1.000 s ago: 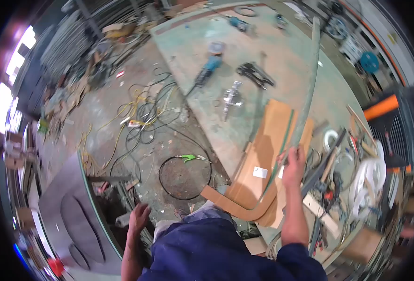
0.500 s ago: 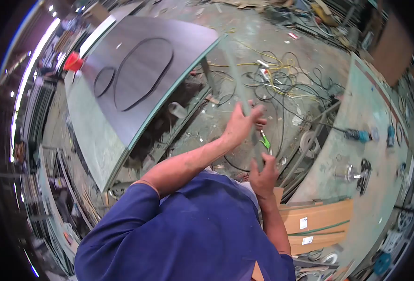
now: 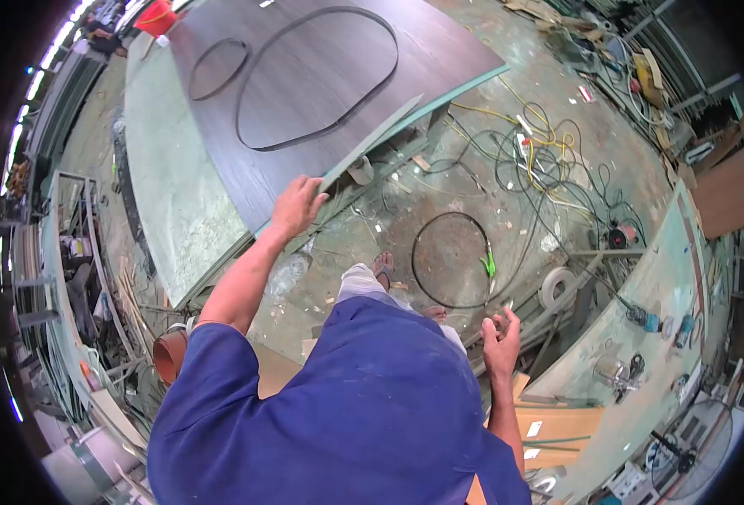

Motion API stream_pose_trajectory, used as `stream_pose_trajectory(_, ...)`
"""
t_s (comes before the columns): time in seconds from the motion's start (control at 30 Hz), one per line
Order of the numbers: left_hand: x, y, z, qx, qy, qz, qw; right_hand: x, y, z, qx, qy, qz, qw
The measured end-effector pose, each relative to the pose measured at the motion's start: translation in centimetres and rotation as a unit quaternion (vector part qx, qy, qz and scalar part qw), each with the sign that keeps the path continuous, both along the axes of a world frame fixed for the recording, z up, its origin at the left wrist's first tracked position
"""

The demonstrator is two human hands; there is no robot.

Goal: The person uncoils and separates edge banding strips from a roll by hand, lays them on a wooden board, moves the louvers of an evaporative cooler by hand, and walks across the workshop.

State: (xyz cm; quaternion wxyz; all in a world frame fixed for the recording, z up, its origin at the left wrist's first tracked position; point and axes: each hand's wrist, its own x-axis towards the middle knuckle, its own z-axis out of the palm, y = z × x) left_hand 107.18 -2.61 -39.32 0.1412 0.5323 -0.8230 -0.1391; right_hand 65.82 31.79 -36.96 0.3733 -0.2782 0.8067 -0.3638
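Note:
My left hand is closed on the near end of a thin, pale grey-green strip. The strip lies slanted along the edge of a table topped with a dark wood-grain sheet. On this sheet rest a large black loop of band and a smaller dark loop. My right hand is raised over the floor to my right, fingers apart, with nothing in it.
Yellow and black cables sprawl over the floor. A black cable loop with a bright green piece lies ahead of my feet. To the right, a workbench carries power tools. A red bucket stands far left.
Both hands had the strip slanting in front of my body. My left hand has carried it left to the table edge, and my right hand has let go.

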Motion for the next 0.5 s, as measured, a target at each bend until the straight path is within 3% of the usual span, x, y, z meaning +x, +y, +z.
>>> stream_pose_trajectory(0.03,1.0,-0.6,-0.4,-0.040,-0.003,-0.019,0.999,0.3,-0.1,0.0,0.015,0.011,0.003,1.000)
stream_pose_trajectory(0.27,3.5,-2.9,-4.7,-0.039,0.007,-0.048,0.998,3.7,-5.1,2.7,0.063,0.071,0.017,0.995)
stream_pose_trajectory(0.5,2.8,-3.6,-5.0,-0.060,-0.032,-0.027,0.997,5.9,-8.2,3.9,0.073,0.105,0.040,0.991)
